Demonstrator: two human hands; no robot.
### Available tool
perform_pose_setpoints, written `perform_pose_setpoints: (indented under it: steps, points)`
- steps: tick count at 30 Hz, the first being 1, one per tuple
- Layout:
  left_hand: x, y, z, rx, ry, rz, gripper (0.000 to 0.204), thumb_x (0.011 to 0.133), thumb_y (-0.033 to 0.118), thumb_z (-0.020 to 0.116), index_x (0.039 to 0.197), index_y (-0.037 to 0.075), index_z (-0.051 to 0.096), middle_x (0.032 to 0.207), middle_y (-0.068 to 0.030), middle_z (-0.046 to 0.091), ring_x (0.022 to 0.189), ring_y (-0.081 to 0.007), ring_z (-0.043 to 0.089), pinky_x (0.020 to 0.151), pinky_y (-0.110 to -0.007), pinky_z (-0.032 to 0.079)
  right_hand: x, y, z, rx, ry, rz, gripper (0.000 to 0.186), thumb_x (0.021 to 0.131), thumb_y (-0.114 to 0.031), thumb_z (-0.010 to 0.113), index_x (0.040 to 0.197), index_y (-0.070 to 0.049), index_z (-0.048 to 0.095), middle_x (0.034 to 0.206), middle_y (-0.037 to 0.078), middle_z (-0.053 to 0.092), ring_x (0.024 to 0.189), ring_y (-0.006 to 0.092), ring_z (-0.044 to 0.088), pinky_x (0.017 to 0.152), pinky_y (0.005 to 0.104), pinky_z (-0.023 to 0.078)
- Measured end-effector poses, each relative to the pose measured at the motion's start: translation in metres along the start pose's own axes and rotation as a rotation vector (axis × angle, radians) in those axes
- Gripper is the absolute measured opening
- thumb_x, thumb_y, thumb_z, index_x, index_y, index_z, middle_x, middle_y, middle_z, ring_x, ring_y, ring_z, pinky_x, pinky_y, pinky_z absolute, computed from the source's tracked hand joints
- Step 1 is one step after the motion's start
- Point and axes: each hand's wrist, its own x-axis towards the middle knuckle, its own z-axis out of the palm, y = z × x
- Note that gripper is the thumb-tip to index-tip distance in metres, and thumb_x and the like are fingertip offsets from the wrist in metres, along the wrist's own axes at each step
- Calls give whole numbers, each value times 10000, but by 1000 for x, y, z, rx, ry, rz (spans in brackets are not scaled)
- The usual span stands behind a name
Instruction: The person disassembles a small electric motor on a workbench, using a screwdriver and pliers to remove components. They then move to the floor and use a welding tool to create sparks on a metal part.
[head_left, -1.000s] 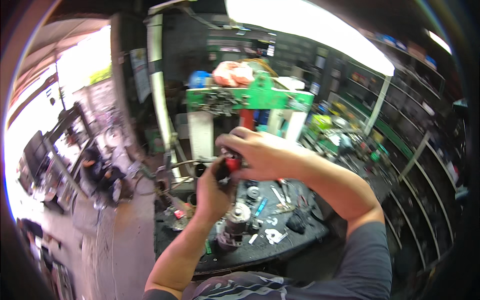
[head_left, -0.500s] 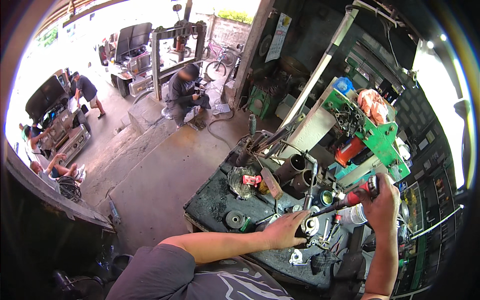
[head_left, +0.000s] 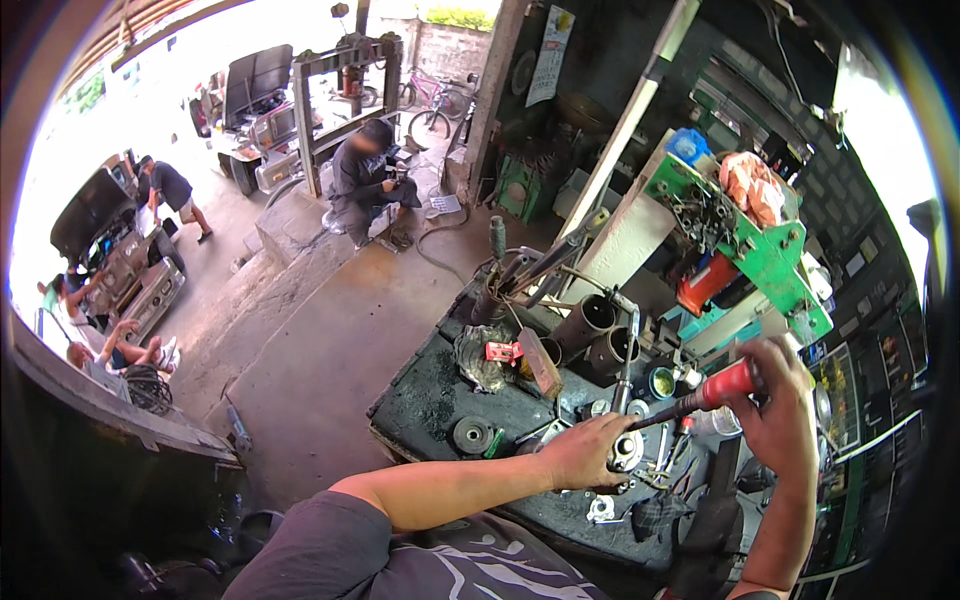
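My right hand (head_left: 778,410) is closed round the rear end of a red-and-black tool (head_left: 722,388); whether it is hand-driven or powered I cannot tell. Its dark shaft slants down to the left, ending at a round, silvery metal part (head_left: 628,452) on the workbench. Around the near left side of that part my left hand (head_left: 585,455) is closed, thumb close to the shaft's tip. Some of its fingers are hidden. Beside the part lie wrenches (head_left: 664,446) and a small silvery metal casting (head_left: 602,509).
On the dark workbench (head_left: 420,410) stand metal cylinders (head_left: 588,322), a black ring-shaped part (head_left: 473,434), a wooden block (head_left: 541,364) and a small red box (head_left: 503,351). A green metal frame (head_left: 770,255) rises beyond. One person (head_left: 370,190) sits low ahead; others are by vehicles at far left.
My right hand and the tool's rear end have shifted slightly right. The view has moved a little. My left hand keeps its hold on the metal part.
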Motion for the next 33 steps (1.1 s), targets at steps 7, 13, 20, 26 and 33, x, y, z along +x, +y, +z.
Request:
perform_pose_setpoints:
  steps: [7, 13, 20, 26, 33]
  points:
    - [1, 2, -1, 6, -1, 29, 985, 848, 393, 938, 1626, 54, 438, 1507, -229, 580, 1406, -413, 595, 1213, -478, 491, -11, 17, 9, 284, 226, 7, 695, 824, -457, 971, 1241, 18, 681, 890, 169, 720, 822, 409, 722, 781, 468, 562]
    - [-1, 1, -3, 21, -1, 29, 986, 862, 421, 929, 1624, 38, 434, 1494, -230, 575, 1391, -415, 603, 1202, -480, 496, -11, 15, 0, 1, 9, 161, 715, 723, -110, 981, 1364, -29, 677, 1389, 238, 649, 1171, 418, 712, 943, 453, 597]
    - [-1, -3, -2, 29, -60, 11, 1005, 899, 452, 902, 1662, 34, 398, 1453, -218, 566, 1366, -426, 610, 1181, -487, 502, -8, 2, -5, -121, -99, 406, 636, 749, -170, 990, 1307, -71, 703, 1071, 163, 718, 936, 384, 684, 821, 484, 557]
    - [-1, -2, 0, 17, -38, -7, 994, 867, 435, 923, 1650, 86, 419, 1463, -201, 569, 1373, -421, 612, 1188, -488, 495, -9, 1, -5, 101, 107, 9, 669, 771, -249, 994, 1319, -51, 665, 1103, 202, 716, 1035, 426, 703, 871, 488, 561]
    - [-1, -1, -2, 23, -31, -2, 976, 866, 407, 934, 1645, 109, 426, 1431, -191, 581, 1337, -400, 639, 1149, -491, 520, -11, 9, 0, 115, 66, 103, 626, 783, -215, 974, 1304, -35, 677, 1138, 194, 724, 1002, 411, 713, 796, 468, 575]
